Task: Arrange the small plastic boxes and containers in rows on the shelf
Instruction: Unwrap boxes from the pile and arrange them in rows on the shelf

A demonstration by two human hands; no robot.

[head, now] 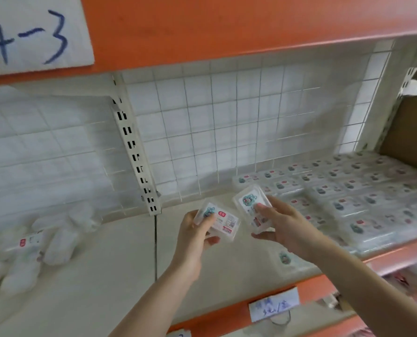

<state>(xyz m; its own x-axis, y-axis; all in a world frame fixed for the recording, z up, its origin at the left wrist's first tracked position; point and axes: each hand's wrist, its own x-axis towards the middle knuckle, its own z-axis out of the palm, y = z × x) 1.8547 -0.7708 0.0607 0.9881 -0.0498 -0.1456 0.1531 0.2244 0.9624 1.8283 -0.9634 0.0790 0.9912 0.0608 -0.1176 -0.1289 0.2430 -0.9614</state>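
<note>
Above the smooth cream shelf (pixel 120 276), each hand pinched one flat, clear plastic box: the left hand (pixel 193 235) held a labelled box (pixel 218 221), the right hand (pixel 281 223) a tilted box (pixel 251 206). Glossy rows of boxes (pixel 363 198) lay rightward.

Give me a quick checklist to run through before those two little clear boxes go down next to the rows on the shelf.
1. Left hand grips its small clear plastic box with a red label: ok.
2. Right hand grips the second clear plastic box: ok.
3. Bare cream shelf board free left of the rows of clear boxes: ok.
4. Rows straight: cannot tell, blurred.
5. Both labels face up: ok.
6. Lone clear box at the shelf front, under the right forearm, joined to a row: not ok.
</note>
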